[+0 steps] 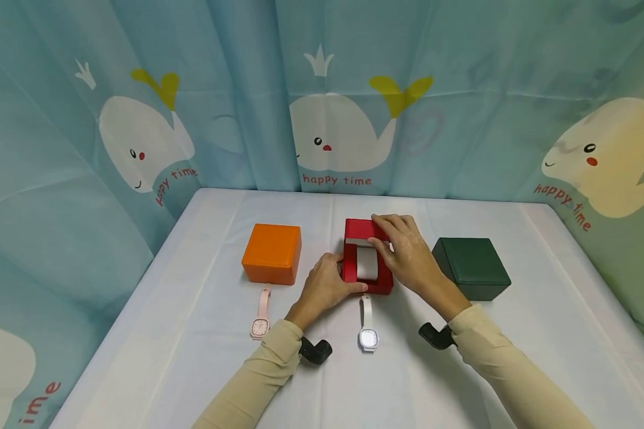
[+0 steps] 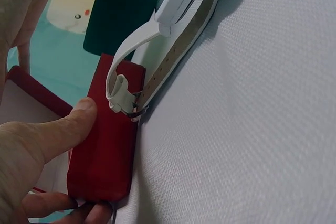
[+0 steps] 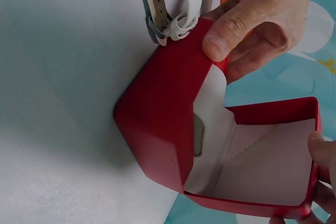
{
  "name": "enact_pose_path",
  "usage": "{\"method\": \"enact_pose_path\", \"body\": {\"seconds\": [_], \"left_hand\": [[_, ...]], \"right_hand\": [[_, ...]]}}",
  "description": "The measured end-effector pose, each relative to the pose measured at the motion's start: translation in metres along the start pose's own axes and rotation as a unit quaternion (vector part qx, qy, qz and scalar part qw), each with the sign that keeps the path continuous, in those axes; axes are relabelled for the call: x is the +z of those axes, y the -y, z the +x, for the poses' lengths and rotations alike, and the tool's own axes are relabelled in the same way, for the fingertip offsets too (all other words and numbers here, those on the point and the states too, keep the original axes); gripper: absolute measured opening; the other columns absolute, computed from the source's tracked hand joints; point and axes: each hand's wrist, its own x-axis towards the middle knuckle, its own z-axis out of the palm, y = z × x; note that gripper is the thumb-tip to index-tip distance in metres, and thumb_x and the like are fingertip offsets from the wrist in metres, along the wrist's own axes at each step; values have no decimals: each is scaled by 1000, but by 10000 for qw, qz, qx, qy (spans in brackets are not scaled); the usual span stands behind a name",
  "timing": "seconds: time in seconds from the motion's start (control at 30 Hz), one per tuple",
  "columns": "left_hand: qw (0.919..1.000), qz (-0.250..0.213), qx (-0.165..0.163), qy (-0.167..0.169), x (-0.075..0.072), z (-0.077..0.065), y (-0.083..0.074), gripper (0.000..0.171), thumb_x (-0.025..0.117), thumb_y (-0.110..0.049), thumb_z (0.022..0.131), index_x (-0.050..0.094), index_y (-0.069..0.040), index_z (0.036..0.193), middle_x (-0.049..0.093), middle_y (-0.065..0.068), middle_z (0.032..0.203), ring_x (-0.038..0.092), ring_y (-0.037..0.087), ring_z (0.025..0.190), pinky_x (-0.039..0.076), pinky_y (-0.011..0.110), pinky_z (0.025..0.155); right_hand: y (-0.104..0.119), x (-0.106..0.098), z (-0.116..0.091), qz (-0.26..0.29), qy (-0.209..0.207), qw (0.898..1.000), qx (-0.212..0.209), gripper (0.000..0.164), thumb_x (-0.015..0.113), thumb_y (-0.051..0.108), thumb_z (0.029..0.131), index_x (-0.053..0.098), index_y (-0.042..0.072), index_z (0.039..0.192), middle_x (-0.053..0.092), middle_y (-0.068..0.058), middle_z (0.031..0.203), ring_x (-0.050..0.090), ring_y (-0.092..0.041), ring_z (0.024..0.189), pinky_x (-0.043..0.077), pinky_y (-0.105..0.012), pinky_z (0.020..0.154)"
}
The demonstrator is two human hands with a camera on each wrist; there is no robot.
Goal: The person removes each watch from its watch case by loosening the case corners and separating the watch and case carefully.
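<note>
In the head view a red watch box [image 1: 384, 287] stands open at mid-table, its lid [image 1: 358, 229] tilted up at the back. A pale grey cushion [image 1: 367, 263] sits inside. My left hand [image 1: 324, 285] grips the base from the left; its thumb [image 2: 71, 127] lies on the front wall in the left wrist view. With my right hand [image 1: 412, 255] I pinch the lid's edge, thumb inside, fingers outside, as the right wrist view shows at the lid's rim [image 3: 310, 182]. Right before the box lies a white watch [image 1: 368, 338], its strap buckled end [image 2: 123, 98] nearest the box.
To the left stands a closed orange box [image 1: 271, 253], with a pink watch [image 1: 259, 326] in front of it. A closed dark green box [image 1: 472, 268] stands at the right, behind my right forearm. A whale-print curtain [image 1: 343, 131] hangs along the back of the white-covered table [image 1: 193, 369].
</note>
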Motion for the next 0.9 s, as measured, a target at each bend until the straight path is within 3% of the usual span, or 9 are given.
{"method": "enact_pose_path", "body": {"seconds": [0.57, 0.9], "left_hand": [[9999, -30, 86, -67, 2, 0, 2, 81, 92, -37, 75, 59, 5, 136, 61, 16, 123, 61, 30, 102, 51, 44, 87], [10000, -26, 76, -54, 2, -3, 1, 80, 92, -37, 76, 59, 5, 135, 61, 16, 123, 61, 30, 104, 52, 44, 88]], "right_hand": [[1, 4, -4, -63, -217, 9997, -80, 50, 75, 13, 94, 58, -1, 140, 58, -15, 134, 47, -33, 121, 50, -48, 96], [3, 5, -8, -26, -134, 9999, 95, 51, 74, 14, 95, 57, -1, 141, 56, -15, 137, 44, -33, 124, 49, -49, 99]]}}
